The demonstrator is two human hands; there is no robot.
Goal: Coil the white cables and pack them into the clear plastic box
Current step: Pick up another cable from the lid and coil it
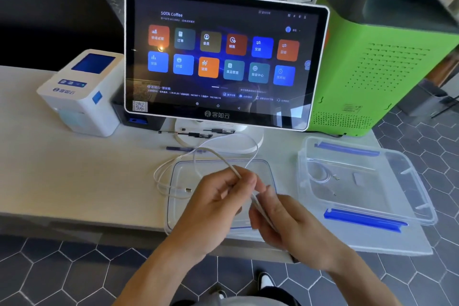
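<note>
A white cable [218, 155] loops loosely over the table in front of the screen, its plug end [188, 190] lying near the left edge of a clear lid [181, 171]. My left hand [216, 204] pinches the cable above the lid. My right hand [280, 221] grips the same cable a little lower, the two hands close together. The clear plastic box [367, 196] with blue clips stands open at the right. Inside it lies one coiled white cable [319, 174].
A touchscreen terminal [223, 57] stands behind the lid, with pens [186, 134] at its base. A white receipt printer [82, 92] sits at the left and a green machine [385, 57] at the back right. The table's front edge runs just under my hands.
</note>
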